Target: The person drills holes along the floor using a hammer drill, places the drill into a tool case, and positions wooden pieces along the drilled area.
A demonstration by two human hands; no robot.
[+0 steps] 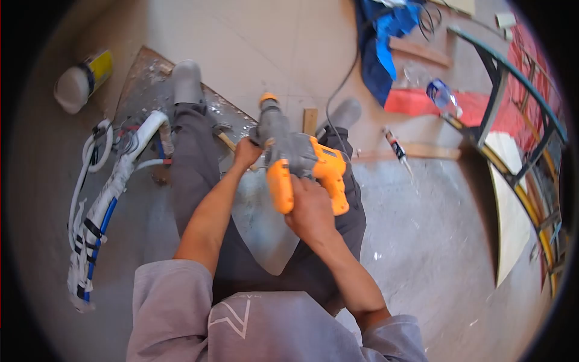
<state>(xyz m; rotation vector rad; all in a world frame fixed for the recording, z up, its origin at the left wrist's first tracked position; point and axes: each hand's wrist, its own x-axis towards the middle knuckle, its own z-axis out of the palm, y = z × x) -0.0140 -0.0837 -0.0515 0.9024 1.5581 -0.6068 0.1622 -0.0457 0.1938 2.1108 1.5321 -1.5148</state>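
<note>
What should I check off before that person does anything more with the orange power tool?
1. Right hand on the orange power tool: ok, wrapped around its handle end.
2. Left hand supporting it: ok, at the dark part near the front.
3. Hands gloved: not ok, both are bare.
4. Cord well away from the feet: not ok, it runs close beside the right foot.
5. Board by the left foot free of debris: not ok, pale bits lie scattered there.
6. Trigger released: cannot tell, it is hidden.
</note>
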